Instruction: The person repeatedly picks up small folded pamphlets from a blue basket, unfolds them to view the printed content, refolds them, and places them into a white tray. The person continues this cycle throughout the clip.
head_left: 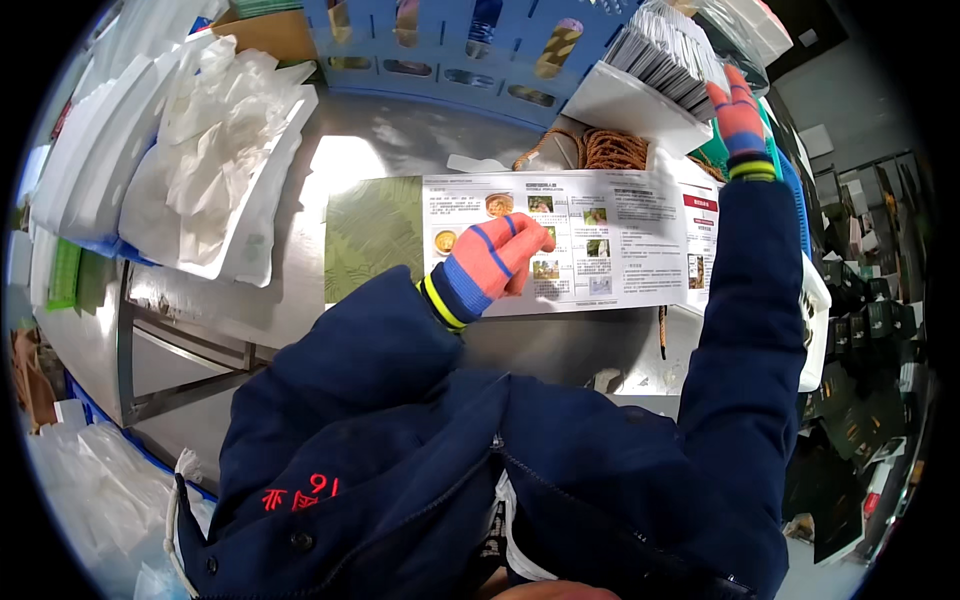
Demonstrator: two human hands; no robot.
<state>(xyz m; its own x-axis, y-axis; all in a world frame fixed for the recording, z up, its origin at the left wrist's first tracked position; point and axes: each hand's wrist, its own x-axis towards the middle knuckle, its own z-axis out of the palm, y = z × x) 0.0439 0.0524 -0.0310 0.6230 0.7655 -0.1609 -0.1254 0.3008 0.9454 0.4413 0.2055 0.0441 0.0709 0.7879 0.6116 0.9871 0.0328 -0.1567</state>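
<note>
Both my hands wear coral knit gloves with blue bands and yellow cuffs. My left hand [500, 258] is over the middle of an unfolded leaflet [650, 245], fingers curled in and nothing showing in them. The leaflet has a green leaf-pattern panel at its left and printed text with small food pictures across the rest. At the upper right, my right hand [738, 115] reaches out with its fingers stretched and apart. Its fingertips are beside a thick stack of folded papers [665, 58], standing on edge in a white box [640, 108]; whether they touch is unclear.
A blue slotted crate [440, 75] stands at the back of the metal table [400, 125]. Coiled brown cord [612, 150] lies behind the leaflet. At the left are white foam trays [255, 215] with crumpled white plastic [215, 130]. A white bin edge [815, 325] is at the right.
</note>
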